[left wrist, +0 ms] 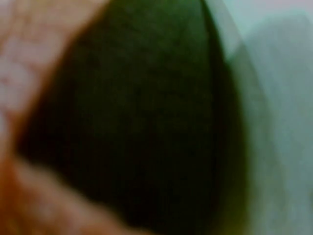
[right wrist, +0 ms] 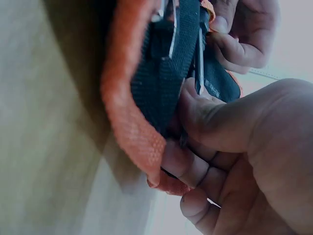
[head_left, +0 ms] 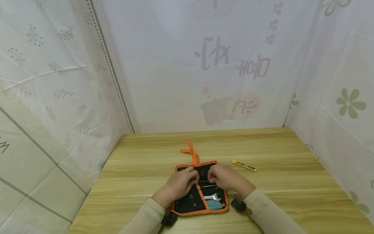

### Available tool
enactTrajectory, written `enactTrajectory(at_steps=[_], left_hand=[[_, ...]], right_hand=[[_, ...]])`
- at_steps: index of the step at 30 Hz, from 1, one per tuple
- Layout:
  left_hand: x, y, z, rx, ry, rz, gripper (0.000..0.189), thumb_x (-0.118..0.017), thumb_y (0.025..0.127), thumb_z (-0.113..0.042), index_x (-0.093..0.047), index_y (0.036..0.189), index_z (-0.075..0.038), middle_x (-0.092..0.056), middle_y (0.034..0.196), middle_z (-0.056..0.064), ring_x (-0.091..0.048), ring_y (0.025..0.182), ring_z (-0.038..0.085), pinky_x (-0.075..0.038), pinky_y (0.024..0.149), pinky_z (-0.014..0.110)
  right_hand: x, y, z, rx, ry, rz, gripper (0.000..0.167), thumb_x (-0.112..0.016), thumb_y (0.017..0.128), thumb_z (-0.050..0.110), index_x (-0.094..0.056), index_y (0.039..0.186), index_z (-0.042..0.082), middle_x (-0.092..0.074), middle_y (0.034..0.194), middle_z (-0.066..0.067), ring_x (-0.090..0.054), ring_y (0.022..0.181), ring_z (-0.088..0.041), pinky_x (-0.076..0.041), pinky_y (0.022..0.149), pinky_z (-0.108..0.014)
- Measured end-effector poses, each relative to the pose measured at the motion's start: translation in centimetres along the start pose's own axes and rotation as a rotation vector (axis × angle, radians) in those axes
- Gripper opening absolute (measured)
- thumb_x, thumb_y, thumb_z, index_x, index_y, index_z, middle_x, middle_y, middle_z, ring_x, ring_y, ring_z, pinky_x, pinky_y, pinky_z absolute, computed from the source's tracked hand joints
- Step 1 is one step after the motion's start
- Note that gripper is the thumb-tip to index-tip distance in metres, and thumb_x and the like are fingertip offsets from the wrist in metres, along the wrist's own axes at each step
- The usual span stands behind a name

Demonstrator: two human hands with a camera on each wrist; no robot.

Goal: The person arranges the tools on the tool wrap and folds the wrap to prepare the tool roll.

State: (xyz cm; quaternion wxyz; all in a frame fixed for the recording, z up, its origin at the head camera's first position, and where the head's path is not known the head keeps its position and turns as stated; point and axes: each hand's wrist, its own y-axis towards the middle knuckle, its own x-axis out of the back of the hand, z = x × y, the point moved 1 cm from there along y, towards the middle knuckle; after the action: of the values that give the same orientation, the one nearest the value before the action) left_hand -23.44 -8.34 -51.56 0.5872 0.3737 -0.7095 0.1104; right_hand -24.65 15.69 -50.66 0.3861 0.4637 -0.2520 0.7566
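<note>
A black tool pouch [head_left: 187, 203] with orange trim lies unrolled on the table. My left hand [head_left: 182, 182] pinches the orange edge of its pocket, near the middle of the pouch. On the right half, my right hand [head_left: 223, 176] pinches a slim dark-tipped tool [right wrist: 183, 139] between thumb and fingers; most of it is hidden. Just beside the thumb runs a thin metal shaft [right wrist: 199, 61]. Below the hands, a screwdriver [head_left: 208, 186], a wrench [head_left: 212, 197] and a teal-handled tool [head_left: 214, 204] sit tucked in the pockets. Dark blur fills most of the left wrist view.
To the right of the pouch lies a yellow strip-shaped object [head_left: 244, 165] with a dark label. An orange tie strap [head_left: 191, 151] stretches from the pouch's far edge over the wooden table [head_left: 140, 152]. Printed curtains [head_left: 169, 81] surround the table's back and sides.
</note>
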Motion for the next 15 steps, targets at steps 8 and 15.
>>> enactTrajectory(at_steps=[8, 15], left_hand=[[-0.07, 0.01, -0.05, -0.013, 0.006, -0.001, 0.018, -0.072, 0.102, -0.018, -0.057, 0.094, -0.025, -0.044, 0.091, -0.011, -0.044, 0.067, 0.004, -0.039, 0.059, 0.021], [-0.07, -0.05, 0.04, -0.026, 0.007, 0.002, 0.018, -0.071, 0.102, -0.018, -0.056, 0.095, -0.026, -0.044, 0.092, -0.012, -0.043, 0.068, 0.004, -0.038, 0.059, 0.020]], right_hand=[[-0.61, 0.20, 0.37, 0.065, -0.066, -0.027, 0.022, -0.075, 0.097, 0.010, -0.069, 0.080, 0.023, -0.054, 0.079, 0.016, -0.051, 0.068, -0.005, -0.047, 0.065, -0.026], [-0.90, 0.55, 0.91, 0.052, -0.116, -0.045, 0.025, -0.079, 0.095, 0.012, -0.066, 0.077, 0.025, -0.052, 0.077, 0.016, -0.050, 0.067, -0.006, -0.046, 0.063, -0.026]])
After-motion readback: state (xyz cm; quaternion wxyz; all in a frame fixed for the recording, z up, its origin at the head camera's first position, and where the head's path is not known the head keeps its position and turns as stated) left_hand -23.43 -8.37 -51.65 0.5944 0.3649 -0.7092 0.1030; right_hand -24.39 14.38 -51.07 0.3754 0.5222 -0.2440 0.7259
